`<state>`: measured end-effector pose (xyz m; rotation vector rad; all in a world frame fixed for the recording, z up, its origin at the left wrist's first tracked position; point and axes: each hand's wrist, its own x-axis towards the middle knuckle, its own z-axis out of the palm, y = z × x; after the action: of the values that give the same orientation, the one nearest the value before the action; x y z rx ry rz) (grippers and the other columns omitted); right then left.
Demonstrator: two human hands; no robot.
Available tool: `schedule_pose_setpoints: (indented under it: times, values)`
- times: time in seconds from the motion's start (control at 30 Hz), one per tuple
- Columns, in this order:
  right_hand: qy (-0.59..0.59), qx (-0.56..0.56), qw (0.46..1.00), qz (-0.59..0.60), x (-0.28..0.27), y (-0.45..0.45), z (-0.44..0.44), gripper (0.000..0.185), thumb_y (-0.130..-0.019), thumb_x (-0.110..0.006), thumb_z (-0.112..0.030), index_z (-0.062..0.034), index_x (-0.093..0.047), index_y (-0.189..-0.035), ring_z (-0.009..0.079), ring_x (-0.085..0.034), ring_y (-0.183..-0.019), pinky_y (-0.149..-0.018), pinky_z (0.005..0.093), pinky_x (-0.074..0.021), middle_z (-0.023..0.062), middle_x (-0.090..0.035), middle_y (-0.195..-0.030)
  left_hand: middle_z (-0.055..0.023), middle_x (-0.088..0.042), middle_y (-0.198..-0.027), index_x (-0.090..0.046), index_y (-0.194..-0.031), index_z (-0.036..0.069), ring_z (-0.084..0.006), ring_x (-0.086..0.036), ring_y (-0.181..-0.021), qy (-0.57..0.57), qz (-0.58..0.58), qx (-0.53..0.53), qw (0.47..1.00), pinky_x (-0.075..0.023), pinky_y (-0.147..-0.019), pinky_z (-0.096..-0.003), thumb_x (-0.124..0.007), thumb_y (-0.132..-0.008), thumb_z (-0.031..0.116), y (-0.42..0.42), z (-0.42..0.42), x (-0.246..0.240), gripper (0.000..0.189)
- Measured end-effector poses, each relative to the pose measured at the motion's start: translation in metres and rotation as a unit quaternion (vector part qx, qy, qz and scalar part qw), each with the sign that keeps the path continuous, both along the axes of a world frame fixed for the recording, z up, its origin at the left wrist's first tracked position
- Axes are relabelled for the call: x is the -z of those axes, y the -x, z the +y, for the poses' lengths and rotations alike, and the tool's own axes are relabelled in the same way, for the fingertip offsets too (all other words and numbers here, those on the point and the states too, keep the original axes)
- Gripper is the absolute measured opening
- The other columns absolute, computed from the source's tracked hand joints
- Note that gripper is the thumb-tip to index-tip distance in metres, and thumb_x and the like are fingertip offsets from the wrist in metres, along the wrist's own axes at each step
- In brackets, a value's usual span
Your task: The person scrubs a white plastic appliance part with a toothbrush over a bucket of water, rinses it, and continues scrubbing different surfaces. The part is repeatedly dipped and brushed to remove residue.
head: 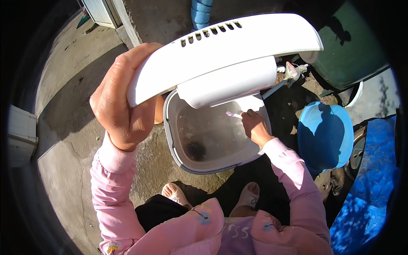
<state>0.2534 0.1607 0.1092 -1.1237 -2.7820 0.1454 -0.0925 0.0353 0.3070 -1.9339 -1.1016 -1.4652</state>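
Observation:
My left hand [118, 92] grips the left end of a curved white plastic cover [220, 54] with a row of vent slots along its top. The cover is raised, tilted, and hides the far rim of a tub. In my right hand [256, 127] is a toothbrush [235, 115] with a whitish handle and a pale purple head. That hand is over the right part of the grey plastic tub [173, 149]. Cloudy water [207, 130] appears to stand in the tub, with a dark patch near its lower left. The brush head is below the cover, apparently not touching it.
A blue plastic basin [342, 124] stands to the right, beside a blue tarp [360, 204]. Behind them is a large green container [350, 60]. A blue-wrapped pipe [201, 14] and a tap wrapped in plastic [292, 74] are beyond the cover. My sandalled feet [175, 193] are close below the tub.

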Motion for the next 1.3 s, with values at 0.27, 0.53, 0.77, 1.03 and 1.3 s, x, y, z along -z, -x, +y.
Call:
schedule_pose_setpoints:
  times: [0.27,0.53,0.77,1.03,1.3]
  values:
    - [0.086,0.046,0.994,-0.042,0.049,0.019,-0.004,0.016,-0.094,-0.058,-0.013,-0.0013,-0.069,-0.091,0.0375,-0.071,-0.093,-0.083,0.0448,-0.0572,0.0203,-0.069,-0.095,-0.0256,-0.072,-0.114,-0.059,-0.129,-0.01,-0.0365,-0.073,-0.108,0.056,-0.037,0.038,0.997,-0.0591,-0.093,-0.0448,-0.066,-0.094,0.053,0.015,-0.023,0.015,0.072]
    - [0.153,0.012,0.961,0.231,-0.007,0.011,-0.006,0.007,-0.089,-0.063,-0.007,-0.003,-0.064,-0.084,0.0399,-0.064,-0.081,-0.074,0.048,-0.0511,0.0185,-0.063,-0.083,-0.0303,-0.068,-0.118,-0.059,-0.129,-0.008,-0.0433,-0.069,-0.113,0.08,-0.084,-0.026,0.993,-0.0589,-0.094,-0.0527,-0.074,-0.094,0.031,0.03,-0.058,0.027,0.055]
    - [0.041,-0.099,0.983,0.15,-0.056,-0.004,-0.006,0.009,-0.087,-0.066,-0.007,-0.002,-0.064,-0.095,0.0369,-0.063,-0.078,-0.069,0.0453,-0.051,0.0157,-0.061,-0.086,-0.0307,-0.067,-0.118,-0.058,-0.127,-0.009,-0.0425,-0.069,-0.113,0.039,-0.136,0.04,0.989,-0.06,-0.093,-0.0499,-0.056,-0.105,0.024,0.033,-0.061,0.025,0.04]
    - [0.029,-0.106,0.97,0.216,-0.193,-0.018,-0.04,0.021,-0.082,-0.071,0.002,-0.0011,-0.071,-0.102,0.0276,-0.065,-0.069,-0.059,0.0362,-0.0503,0.0125,-0.066,-0.084,-0.0296,-0.067,-0.118,-0.057,-0.129,-0.008,-0.0422,-0.069,-0.113,0.056,-0.118,0.012,0.991,-0.0607,-0.092,-0.0491,-0.067,-0.099,0.021,0.026,-0.06,0.023,0.043]
    - [-0.058,-0.138,0.962,0.228,-0.27,-0.035,-0.069,0.022,-0.078,-0.079,-0.011,0.0004,-0.072,-0.096,0.0244,-0.062,-0.065,-0.057,0.035,-0.0468,0.0116,-0.068,-0.08,-0.0298,-0.067,-0.121,-0.056,-0.133,-0.006,-0.0421,-0.068,-0.117,0.062,-0.052,0.033,0.996,-0.0577,-0.097,-0.0512,-0.076,-0.091,0.026,0.028,-0.045,0.023,0.056]
